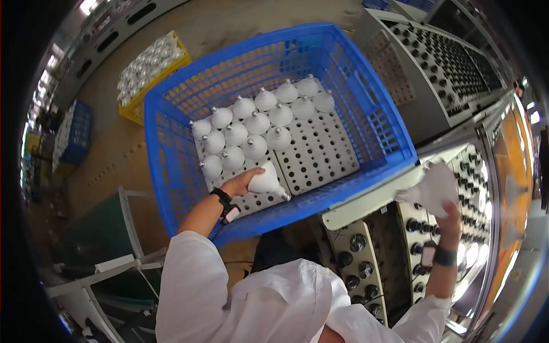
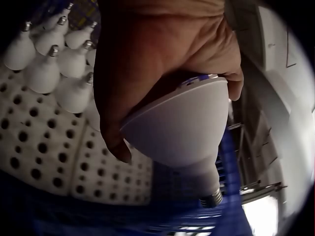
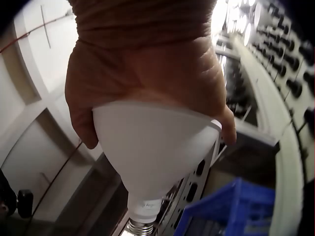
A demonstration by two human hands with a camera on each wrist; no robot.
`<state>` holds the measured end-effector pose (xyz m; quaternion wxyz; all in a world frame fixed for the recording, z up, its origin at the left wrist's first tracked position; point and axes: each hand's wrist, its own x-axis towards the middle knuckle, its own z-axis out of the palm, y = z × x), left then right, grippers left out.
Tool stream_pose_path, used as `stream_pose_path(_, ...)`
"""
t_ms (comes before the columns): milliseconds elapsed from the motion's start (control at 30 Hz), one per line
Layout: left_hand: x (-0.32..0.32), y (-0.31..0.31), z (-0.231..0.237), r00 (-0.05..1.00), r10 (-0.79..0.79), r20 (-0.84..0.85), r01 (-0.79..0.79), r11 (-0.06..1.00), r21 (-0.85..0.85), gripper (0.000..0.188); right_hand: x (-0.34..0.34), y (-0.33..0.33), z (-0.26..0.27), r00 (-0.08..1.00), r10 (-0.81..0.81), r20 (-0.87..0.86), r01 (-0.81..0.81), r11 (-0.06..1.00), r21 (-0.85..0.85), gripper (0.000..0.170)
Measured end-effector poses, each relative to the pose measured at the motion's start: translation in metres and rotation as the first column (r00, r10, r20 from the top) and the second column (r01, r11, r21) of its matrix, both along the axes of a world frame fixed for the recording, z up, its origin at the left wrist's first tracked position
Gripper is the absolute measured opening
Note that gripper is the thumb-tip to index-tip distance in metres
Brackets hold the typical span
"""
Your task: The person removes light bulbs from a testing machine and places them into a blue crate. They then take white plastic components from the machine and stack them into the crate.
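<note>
The left hand [image 1: 241,182] grips a white bulb [image 1: 265,179] by its wide end over the front part of the blue crate [image 1: 171,188], its metal base pointing to the lower right. In the left wrist view the fingers [image 2: 118,147] curl round the rim of that bulb [image 2: 182,123]. To the right of the crate, the right hand [image 1: 450,220] holds another white bulb [image 1: 436,188], blurred in the head view. The right wrist view shows this bulb [image 3: 152,147] held by its wide rim, screw base downward. Inside the crate, rows of bulbs [image 1: 255,147] stand base up on perforated white boards [image 1: 311,154].
Racks with black sockets [image 1: 414,226] stand at the right and lower right, some bearing lit bulbs. A pale panel edge [image 1: 366,200] lies beside the crate. At the upper left is a yellow crate [image 1: 132,110] of bulbs; a socket board [image 1: 446,63] is at the upper right.
</note>
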<state>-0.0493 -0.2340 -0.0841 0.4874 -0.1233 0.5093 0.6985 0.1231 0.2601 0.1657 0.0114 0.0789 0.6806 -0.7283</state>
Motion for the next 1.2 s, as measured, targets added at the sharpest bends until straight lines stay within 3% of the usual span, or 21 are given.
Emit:
stream_pose_path(33, -0.001, -0.007, -0.019, 0.995, -0.088, 0.041, 0.091, 0.99, -0.103, 0.059, -0.054, -0.045, 0.007, 0.99, 0.131, -0.055, -0.129, 0.991, 0.042, 0.092)
stream_pose_path(100, 0.0, -0.017, -0.046, 0.993, -0.108, 0.055, 0.114, 0.987, -0.116, 0.06, -0.122, -0.071, -0.027, 0.955, 0.242, 0.171, -0.267, 0.954, 0.139, 0.087)
stream_pose_path(133, -0.002, -0.022, -0.058, 0.983, -0.172, 0.065, 0.18, 0.97, -0.165, 0.059, -0.154, -0.092, -0.045, 0.929, 0.307, 0.206, -0.34, 0.928, 0.15, 0.075)
stream_pose_path(200, -0.003, -0.033, -0.085, 0.97, -0.233, 0.077, 0.244, 0.945, -0.22, 0.057, -0.205, -0.139, -0.069, 0.819, 0.42, 0.391, -0.518, 0.834, 0.189, 0.074)
stream_pose_path(333, 0.0, -0.05, -0.12, 0.975, -0.186, 0.122, 0.215, 0.925, -0.313, 0.057, -0.266, -0.196, -0.16, 0.632, 0.377, 0.677, -0.732, 0.578, 0.361, 0.078)
stream_pose_path(433, 0.005, -0.065, -0.148, 0.978, -0.184, 0.098, 0.205, 0.936, -0.287, 0.059, -0.28, -0.229, -0.237, 0.481, 0.403, 0.779, -0.829, 0.498, 0.254, 0.083)
stream_pose_path(500, 0.0, -0.076, -0.14, 0.977, -0.122, 0.173, 0.16, 0.961, -0.225, 0.064, -0.277, -0.245, -0.286, 0.413, 0.429, 0.803, -0.863, 0.466, 0.195, 0.084)
stream_pose_path(567, -0.007, -0.085, -0.131, 0.946, 0.044, 0.322, 0.058, 0.952, -0.299, 0.069, -0.27, -0.255, -0.334, 0.334, 0.521, 0.785, -0.876, 0.479, 0.055, 0.085)
stream_pose_path(633, -0.006, -0.096, -0.139, 0.953, 0.041, 0.3, 0.045, 0.961, -0.274, 0.073, -0.266, -0.26, -0.36, 0.269, 0.497, 0.825, -0.862, 0.506, -0.024, 0.082)
stream_pose_path(667, -0.005, -0.1, -0.143, 0.959, 0.089, 0.27, 0.008, 0.941, -0.339, 0.073, -0.266, -0.265, -0.364, 0.213, 0.473, 0.855, -0.836, 0.542, -0.091, 0.079)
stream_pose_path(700, -0.003, -0.105, -0.144, 0.962, 0.133, 0.239, -0.027, 0.915, -0.403, 0.073, -0.268, -0.264, -0.364, 0.2, 0.477, 0.856, -0.838, 0.536, -0.103, 0.079)
stream_pose_path(800, 0.001, -0.122, -0.15, 0.985, 0.109, 0.135, -0.013, 0.825, -0.565, 0.071, -0.273, -0.246, -0.358, 0.233, 0.312, 0.921, -0.68, 0.729, -0.075, 0.068)
stream_pose_path(833, -0.001, -0.125, -0.143, 0.996, 0.058, 0.074, 0.005, 0.757, -0.654, 0.07, -0.273, -0.234, -0.357, 0.346, 0.188, 0.919, -0.666, 0.739, 0.099, 0.067)
stream_pose_path(867, 0.001, -0.125, -0.147, 0.999, -0.019, 0.027, 0.033, 0.64, -0.768, 0.07, -0.28, -0.216, -0.358, 0.395, 0.199, 0.897, -0.695, 0.704, 0.15, 0.067)
stream_pose_path(900, 0.001, -0.127, -0.15, 1.0, -0.022, 0.02, 0.029, 0.642, -0.766, 0.07, -0.282, -0.2, -0.362, 0.402, 0.195, 0.895, -0.692, 0.705, 0.157, 0.067)
stream_pose_path(967, -0.001, -0.129, -0.152, 0.965, -0.258, 0.047, 0.169, 0.471, -0.866, 0.076, -0.285, -0.175, -0.366, 0.553, 0.026, 0.833, -0.626, 0.673, 0.394, 0.069)
stream_pose_path(1033, -0.018, -0.111, -0.086, 0.965, -0.23, 0.126, 0.232, 0.523, -0.82, 0.077, -0.284, -0.185, -0.348, 0.595, 0.006, 0.804, -0.581, 0.695, 0.424, 0.069)
stream_pose_path(1067, -0.025, -0.104, -0.06, 0.955, -0.205, 0.212, 0.293, 0.571, -0.767, 0.078, -0.283, -0.184, -0.353, 0.509, 0.131, 0.851, -0.688, 0.655, 0.312, 0.072)
stream_pose_path(1133, -0.017, -0.095, -0.059, 0.954, -0.271, 0.127, 0.261, 0.544, -0.797, 0.078, -0.283, -0.217, -0.321, 0.39, 0.215, 0.895, -0.872, 0.398, 0.284, 0.078)
stream_pose_path(1167, -0.012, -0.09, -0.059, 0.938, -0.342, 0.056, 0.239, 0.522, -0.819, 0.08, -0.276, -0.251, -0.283, 0.378, 0.17, 0.91, -0.92, 0.181, 0.348, 0.081)
stream_pose_path(1200, -0.01, -0.084, -0.05, 0.932, -0.359, 0.051, 0.244, 0.519, -0.819, 0.068, -0.261, -0.25, -0.297, 0.399, 0.27, 0.876, -0.904, -0.047, 0.425, 0.081)
